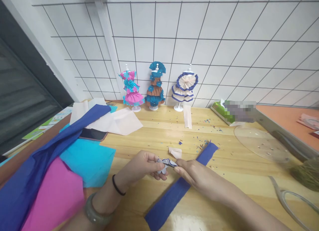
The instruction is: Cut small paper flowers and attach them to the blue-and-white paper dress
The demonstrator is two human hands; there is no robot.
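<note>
My left hand (146, 164) pinches a small gathered strip of white paper with dark blue edging (163, 165) between thumb and fingers. The strip's other end is held in the closed fingertips of my right hand (194, 173). Below the hands, a long dark blue paper strip (169, 198) lies slantwise on the table, partly covered by my right hand. A small cream paper scrap (175, 153) rests just beyond the held piece.
Three small dress stands in ruffled paper, pink (134, 98), brown-teal (155, 90) and cream-blue (187, 81), line the wall. Coloured paper sheets (92, 161) and a phone (92, 134) lie left. Rightward are a clear round plate (251, 136), grey scissors (282, 194) and paper bits.
</note>
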